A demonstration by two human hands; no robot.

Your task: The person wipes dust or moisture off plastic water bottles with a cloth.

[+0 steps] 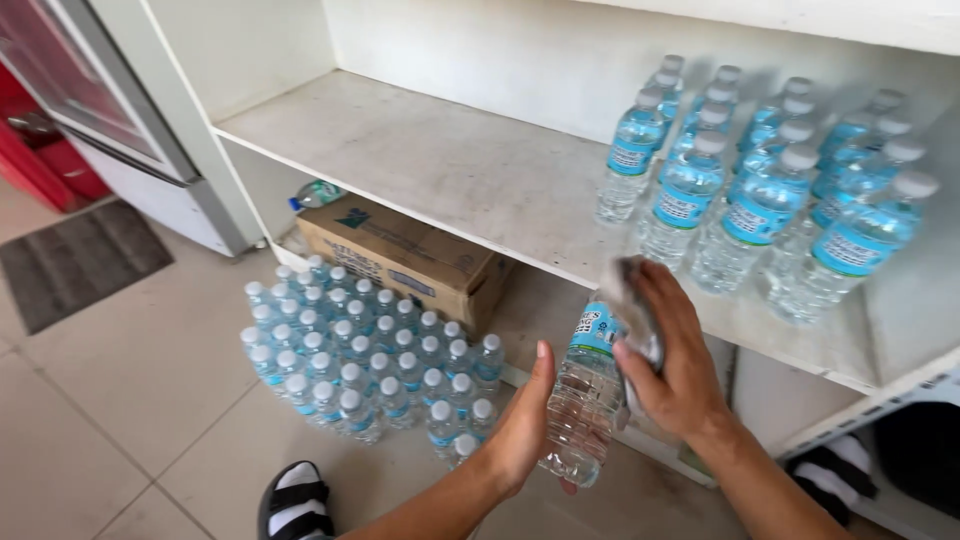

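Between our two hands sits a clear water bottle (588, 395) with a blue label, tilted slightly, just below the front edge of the white shelf (450, 160). Our left hand (525, 425) cups its lower side, palm steadying it so it cannot roll. Our right hand (675, 360) grasps a grey cloth (630, 300) and presses it over the bottle's top and shoulder, so the cap is hidden. Up on the shelf, to the right, bottles of the same kind (770, 180) stand upright in close rows. Down on the tiled floor (130, 400), a packed cluster of bottles (360, 360) stands beside a cardboard box (405, 255) tucked under the shelf. Our sandalled feet show at the bottom edge.
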